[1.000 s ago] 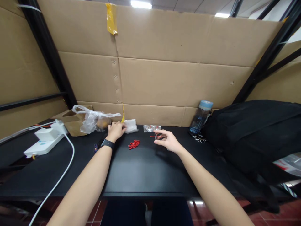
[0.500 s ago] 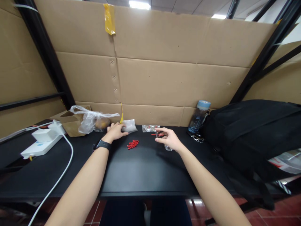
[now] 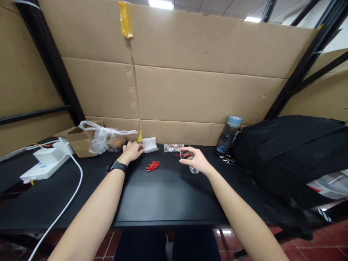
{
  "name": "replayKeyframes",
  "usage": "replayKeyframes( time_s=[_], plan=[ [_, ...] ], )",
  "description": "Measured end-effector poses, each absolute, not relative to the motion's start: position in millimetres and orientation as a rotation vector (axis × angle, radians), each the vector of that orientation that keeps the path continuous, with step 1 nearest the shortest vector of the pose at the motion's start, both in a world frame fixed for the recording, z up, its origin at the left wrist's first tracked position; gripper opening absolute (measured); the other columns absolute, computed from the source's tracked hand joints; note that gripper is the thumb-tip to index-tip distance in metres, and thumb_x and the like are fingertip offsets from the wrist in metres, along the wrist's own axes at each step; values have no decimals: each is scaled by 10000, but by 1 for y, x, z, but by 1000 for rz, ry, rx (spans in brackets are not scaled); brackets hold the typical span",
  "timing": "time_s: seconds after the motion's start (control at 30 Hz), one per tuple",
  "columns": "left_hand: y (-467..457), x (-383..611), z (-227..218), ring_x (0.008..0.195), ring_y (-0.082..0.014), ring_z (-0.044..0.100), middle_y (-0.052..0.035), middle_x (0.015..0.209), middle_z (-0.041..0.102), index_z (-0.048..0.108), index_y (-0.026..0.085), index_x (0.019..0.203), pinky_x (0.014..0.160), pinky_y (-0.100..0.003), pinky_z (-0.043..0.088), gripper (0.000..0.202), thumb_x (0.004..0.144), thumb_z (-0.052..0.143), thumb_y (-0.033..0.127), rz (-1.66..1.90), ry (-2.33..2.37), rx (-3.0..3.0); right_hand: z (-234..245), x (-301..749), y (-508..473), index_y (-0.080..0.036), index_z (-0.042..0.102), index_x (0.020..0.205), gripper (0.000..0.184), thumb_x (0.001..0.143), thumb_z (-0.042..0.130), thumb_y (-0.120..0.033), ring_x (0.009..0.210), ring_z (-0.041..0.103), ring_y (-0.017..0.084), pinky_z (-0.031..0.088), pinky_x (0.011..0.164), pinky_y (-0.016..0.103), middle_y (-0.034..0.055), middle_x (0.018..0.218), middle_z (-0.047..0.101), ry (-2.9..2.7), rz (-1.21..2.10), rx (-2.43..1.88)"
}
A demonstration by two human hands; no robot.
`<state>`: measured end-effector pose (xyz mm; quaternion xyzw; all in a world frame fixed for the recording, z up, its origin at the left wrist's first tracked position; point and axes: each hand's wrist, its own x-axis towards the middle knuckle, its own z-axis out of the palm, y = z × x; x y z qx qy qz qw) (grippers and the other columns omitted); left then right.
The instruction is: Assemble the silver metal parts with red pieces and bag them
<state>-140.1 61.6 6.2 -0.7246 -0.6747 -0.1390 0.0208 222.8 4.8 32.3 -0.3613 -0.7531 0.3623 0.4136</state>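
Note:
My left hand [image 3: 132,151], with a dark watch band at the wrist, is at the left edge of a stack of small clear plastic bags [image 3: 150,144]. Its thumb and fingertips come together at that edge. My right hand [image 3: 198,159] pinches a small round, clear pendant-like piece [image 3: 182,154] on edge between thumb and fingers, with a red cord by it. Beneath this hand lies a clear round piece [image 3: 194,169], partly hidden. A small heap of red cords [image 3: 152,166] rests between the hands. Behind, a clear packet [image 3: 173,148] holds round pieces with red bits.
A knotted plastic bag [image 3: 104,139] and a paper bag [image 3: 78,139] are at the left, near a white power strip [image 3: 45,168] with cables. A blue-lidded bottle [image 3: 229,134], keys [image 3: 227,159] and a black backpack [image 3: 282,156] occupy the right. Cardboard [image 3: 174,90] walls the back.
My left thumb has drawn in toward the fingers at the edge of the bags. My right hand stays in place with its round piece. The view has shifted slightly.

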Motion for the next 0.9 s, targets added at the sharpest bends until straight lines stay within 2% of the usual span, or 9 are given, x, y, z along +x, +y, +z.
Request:
replayKeyframes(
  time_s=[0.13,0.3,0.4,0.5,0.57,0.63,0.8,0.9],
  plan=[
    [55,-137,12,1096,-349,487,-97,1100,641,725,279,945,853,-441,391,246,884,554,445,-542,-2079,-2169,33,223,5,-239,689,1200,541,683,830,-314,925,651,196,556,671,265,107,1227,658,-1886,909,-908],
    [42,-132,28,1103,-355,489,-109,1096,647,693,235,930,873,-460,382,227,907,528,389,-825,-1971,-1969,34,224,6,-247,682,1214,546,688,821,-300,917,652,188,561,694,276,101,1245,648,-1865,892,-886],
    [32,-121,41,1132,-325,517,-97,1101,670,655,214,941,920,-454,363,188,926,509,332,-1036,-1799,-1913,36,224,5,-244,677,1221,538,701,806,-290,927,655,192,554,679,264,95,1214,659,-1865,851,-903],
    [22,-100,49,1024,-262,603,-71,1012,697,618,199,930,927,-403,383,130,920,514,277,-1151,-1625,-2060,38,225,4,-250,676,1216,514,716,788,-280,935,655,197,538,632,246,90,1211,656,-1846,808,-922],
    [14,-80,50,905,-219,640,-52,962,705,603,199,917,886,-350,420,104,915,511,246,-1143,-1479,-2296,39,226,5,-251,682,1201,494,718,782,-272,925,656,194,537,632,248,86,1203,654,-1821,765,-943],
    [5,-58,46,886,-205,652,-49,937,707,598,204,902,854,-315,441,93,911,506,217,-1052,-1327,-2524,39,228,6,-250,686,1191,484,717,780,-265,910,657,189,537,636,252,84,1189,655,-1800,722,-971],
    [-11,-19,29,765,-202,667,-38,826,710,605,205,914,770,-302,456,78,900,529,204,-636,-1177,-2812,37,235,11,-253,684,1201,482,727,773,-263,885,649,177,533,628,247,77,1168,662,-1834,635,-1026],
    [-16,-15,23,801,-202,680,-32,872,721,636,220,956,753,-287,468,101,905,557,254,-463,-1104,-2939,35,235,10,-262,666,1237,521,729,780,-262,850,651,168,530,650,252,64,1113,693,-1909,598,-1066]
  ],
)
